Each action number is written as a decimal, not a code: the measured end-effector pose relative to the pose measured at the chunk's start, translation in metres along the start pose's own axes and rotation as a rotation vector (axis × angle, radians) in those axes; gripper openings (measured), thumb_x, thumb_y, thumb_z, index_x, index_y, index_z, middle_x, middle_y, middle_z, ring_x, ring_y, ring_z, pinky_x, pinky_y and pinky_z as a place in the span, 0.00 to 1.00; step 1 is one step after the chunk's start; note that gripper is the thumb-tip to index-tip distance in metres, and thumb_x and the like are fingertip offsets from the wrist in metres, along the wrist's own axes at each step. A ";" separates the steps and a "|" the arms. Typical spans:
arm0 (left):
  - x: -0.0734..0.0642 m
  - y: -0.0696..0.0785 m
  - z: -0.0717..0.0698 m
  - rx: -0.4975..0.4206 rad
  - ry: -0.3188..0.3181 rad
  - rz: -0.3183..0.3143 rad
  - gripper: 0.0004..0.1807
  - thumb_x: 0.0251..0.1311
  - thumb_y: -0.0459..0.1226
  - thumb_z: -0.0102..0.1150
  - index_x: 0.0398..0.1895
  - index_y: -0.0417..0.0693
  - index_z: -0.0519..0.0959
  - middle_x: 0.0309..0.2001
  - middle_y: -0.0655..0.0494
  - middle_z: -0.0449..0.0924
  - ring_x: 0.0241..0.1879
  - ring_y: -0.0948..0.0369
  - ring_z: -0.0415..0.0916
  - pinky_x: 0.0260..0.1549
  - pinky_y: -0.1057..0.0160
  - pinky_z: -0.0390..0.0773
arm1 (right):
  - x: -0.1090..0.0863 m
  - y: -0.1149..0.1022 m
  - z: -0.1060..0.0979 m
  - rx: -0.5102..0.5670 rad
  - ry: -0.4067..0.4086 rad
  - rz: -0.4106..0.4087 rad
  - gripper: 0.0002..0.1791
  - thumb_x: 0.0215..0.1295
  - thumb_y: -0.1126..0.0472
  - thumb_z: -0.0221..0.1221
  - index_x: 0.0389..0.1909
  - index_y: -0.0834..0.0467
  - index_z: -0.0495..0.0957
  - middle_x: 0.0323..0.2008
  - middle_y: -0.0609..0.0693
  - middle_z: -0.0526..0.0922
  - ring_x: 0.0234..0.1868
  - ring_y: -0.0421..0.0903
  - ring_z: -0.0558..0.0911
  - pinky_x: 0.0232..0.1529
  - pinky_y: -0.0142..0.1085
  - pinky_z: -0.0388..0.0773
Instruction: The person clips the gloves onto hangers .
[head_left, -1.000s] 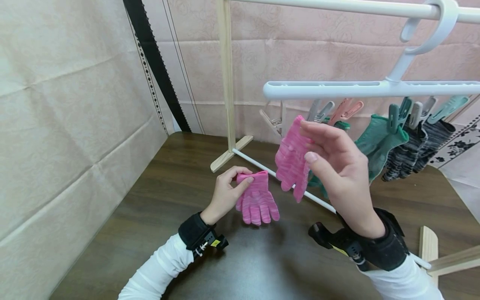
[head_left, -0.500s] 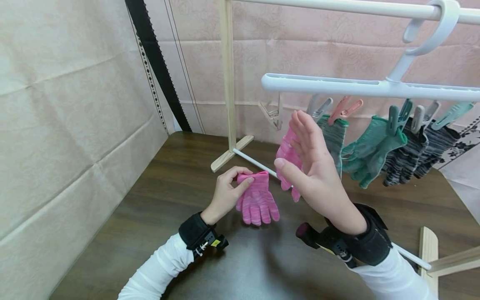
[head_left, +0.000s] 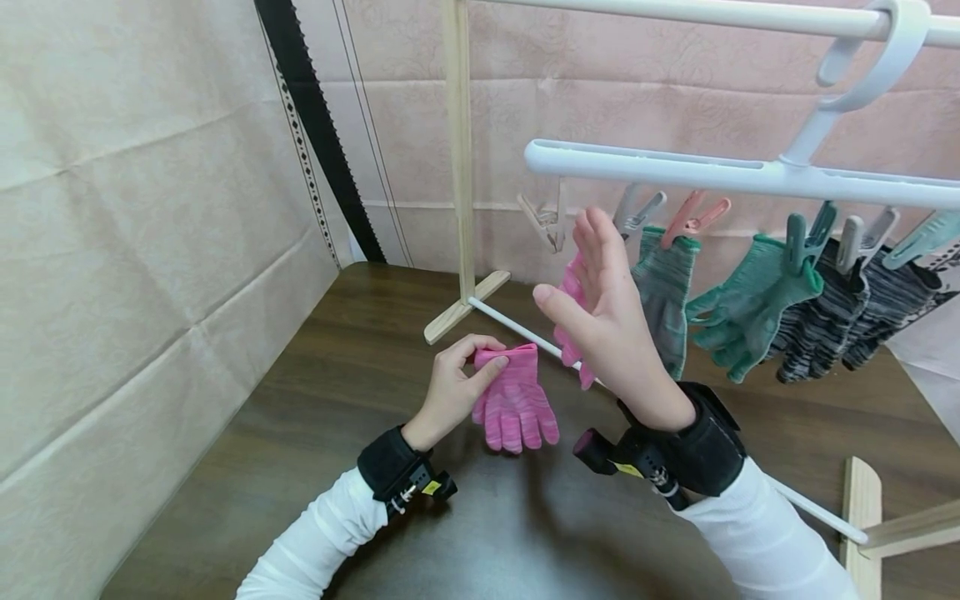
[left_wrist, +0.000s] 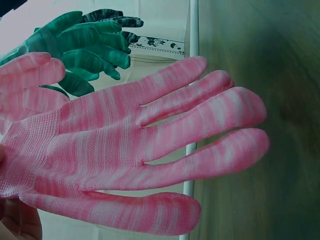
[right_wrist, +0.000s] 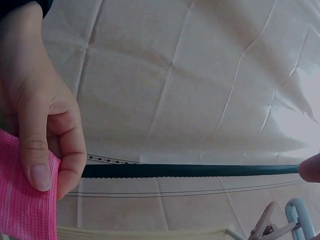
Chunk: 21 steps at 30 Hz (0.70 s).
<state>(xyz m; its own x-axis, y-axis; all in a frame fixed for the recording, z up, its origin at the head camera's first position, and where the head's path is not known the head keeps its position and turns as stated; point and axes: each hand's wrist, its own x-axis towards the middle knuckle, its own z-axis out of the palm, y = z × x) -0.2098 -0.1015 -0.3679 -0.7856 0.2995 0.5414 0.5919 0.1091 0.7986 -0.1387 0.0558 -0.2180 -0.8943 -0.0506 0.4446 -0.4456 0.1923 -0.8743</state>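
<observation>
My left hand [head_left: 461, 379] pinches a pink striped knit glove [head_left: 516, 400] by its cuff, between thumb and fingers. The glove hangs fingers-down above the brown table; in the left wrist view it fills the middle. My right hand [head_left: 611, 325] is raised with fingers straight and thumb apart. A second pink glove [head_left: 572, 296] lies behind that hand, largely covered; whether they touch and what bears the glove are hidden. Just above is a pale blue hanger [head_left: 660, 165] with clips, including a grey clip [head_left: 637, 208] and an unloaded white clip [head_left: 546, 221].
Green gloves [head_left: 757, 308] and black-grey gloves [head_left: 870, 308] hang from clips at right. The hanger hooks over a white rail [head_left: 675, 10], held by a wooden post [head_left: 459, 150]. A low white bar [head_left: 513, 323] crosses the table [head_left: 300, 467]. Cloth walls surround it.
My right hand has moved left and its fingers have straightened upward, covering more of the second pink glove. The hanger has turned slightly, its left end rising in view. My left hand stays put.
</observation>
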 end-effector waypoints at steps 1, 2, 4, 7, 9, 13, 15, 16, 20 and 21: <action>-0.001 0.004 0.000 0.006 0.007 -0.003 0.08 0.52 0.32 0.58 0.36 0.39 0.76 0.34 0.47 0.78 0.31 0.64 0.70 0.31 0.70 0.70 | 0.002 0.000 0.000 0.012 0.001 0.002 0.42 0.57 0.68 0.52 0.67 0.59 0.37 0.68 0.50 0.45 0.68 0.38 0.47 0.67 0.38 0.46; -0.002 0.009 0.001 0.013 0.013 -0.001 0.08 0.52 0.31 0.58 0.36 0.37 0.76 0.34 0.46 0.78 0.31 0.64 0.70 0.31 0.70 0.70 | 0.003 0.001 0.001 0.023 0.002 0.002 0.42 0.57 0.68 0.52 0.67 0.59 0.37 0.68 0.50 0.45 0.68 0.38 0.47 0.67 0.37 0.46; -0.004 0.019 0.001 0.028 0.026 -0.002 0.08 0.52 0.29 0.58 0.35 0.35 0.76 0.34 0.44 0.78 0.31 0.64 0.70 0.31 0.71 0.70 | 0.007 0.001 0.001 0.040 0.011 -0.002 0.42 0.57 0.68 0.52 0.67 0.59 0.37 0.68 0.50 0.45 0.68 0.37 0.47 0.67 0.37 0.46; -0.008 0.033 0.002 0.048 0.043 -0.003 0.08 0.51 0.27 0.57 0.34 0.32 0.75 0.33 0.41 0.78 0.31 0.62 0.70 0.31 0.71 0.70 | 0.013 0.004 0.003 0.059 0.025 -0.006 0.41 0.57 0.67 0.52 0.66 0.60 0.38 0.68 0.51 0.46 0.68 0.37 0.48 0.67 0.37 0.46; -0.010 0.036 0.003 0.058 0.050 -0.018 0.08 0.51 0.27 0.57 0.35 0.32 0.75 0.33 0.41 0.78 0.31 0.62 0.71 0.32 0.71 0.70 | 0.017 0.006 0.003 0.077 0.030 -0.011 0.40 0.58 0.66 0.52 0.66 0.60 0.39 0.68 0.51 0.47 0.68 0.38 0.48 0.67 0.37 0.45; -0.015 0.040 0.005 0.072 0.064 -0.033 0.07 0.51 0.27 0.57 0.34 0.32 0.75 0.33 0.41 0.78 0.31 0.60 0.70 0.32 0.70 0.70 | 0.024 0.009 0.005 0.097 0.027 -0.025 0.39 0.58 0.65 0.51 0.66 0.59 0.40 0.67 0.51 0.47 0.68 0.39 0.48 0.67 0.38 0.45; -0.017 0.041 0.006 0.073 0.074 -0.036 0.07 0.51 0.28 0.57 0.34 0.32 0.75 0.33 0.41 0.78 0.31 0.60 0.70 0.32 0.71 0.70 | 0.026 0.010 0.005 0.100 0.027 -0.034 0.39 0.58 0.65 0.52 0.66 0.58 0.41 0.67 0.52 0.48 0.68 0.39 0.48 0.67 0.39 0.45; -0.018 0.041 0.006 0.075 0.080 -0.034 0.07 0.51 0.28 0.57 0.34 0.32 0.75 0.33 0.41 0.78 0.31 0.60 0.70 0.32 0.71 0.70 | 0.027 0.011 0.005 0.099 0.028 -0.039 0.39 0.58 0.65 0.52 0.66 0.58 0.41 0.67 0.52 0.48 0.68 0.40 0.48 0.67 0.40 0.45; -0.022 0.043 0.009 0.080 0.107 -0.030 0.07 0.51 0.28 0.58 0.34 0.32 0.75 0.33 0.41 0.78 0.31 0.63 0.70 0.32 0.71 0.70 | 0.031 0.012 0.004 0.115 0.016 -0.052 0.38 0.58 0.65 0.52 0.66 0.59 0.42 0.67 0.51 0.47 0.68 0.40 0.48 0.67 0.40 0.45; -0.022 0.044 0.010 0.083 0.114 -0.027 0.07 0.51 0.28 0.58 0.34 0.32 0.76 0.33 0.41 0.78 0.30 0.64 0.70 0.31 0.71 0.70 | 0.031 0.011 0.004 0.122 0.013 -0.057 0.38 0.58 0.66 0.52 0.66 0.59 0.43 0.67 0.52 0.47 0.68 0.40 0.48 0.67 0.40 0.45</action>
<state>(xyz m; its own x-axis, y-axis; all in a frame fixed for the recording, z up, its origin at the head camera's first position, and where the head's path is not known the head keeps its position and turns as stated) -0.1647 -0.0942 -0.3478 -0.8142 0.1861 0.5500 0.5793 0.1953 0.7914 -0.1721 0.0523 -0.2149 -0.8669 -0.0457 0.4964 -0.4985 0.0690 -0.8642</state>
